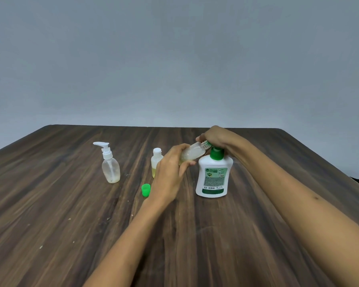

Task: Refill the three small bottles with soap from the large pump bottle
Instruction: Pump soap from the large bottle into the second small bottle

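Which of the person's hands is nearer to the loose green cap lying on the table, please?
Left. The left hand, holding the tilted small bottle, is just right of the green cap; the right hand is beyond, atop the large pump bottle.

A dark brown tabletop (71, 235) streaked with lighter wood grain is seen across the lower frame, under a plain grey-blue wall (174, 59). Right of centre, a white pump bottle (214, 179) is marked by a green pump collar and a green-and-white label. A bright green cap (146, 189) is shown at centre. At left, a clear bottle (110, 169) is topped with a white pump; a pale yellow liquid is seen in the white-capped bottle (156, 162).
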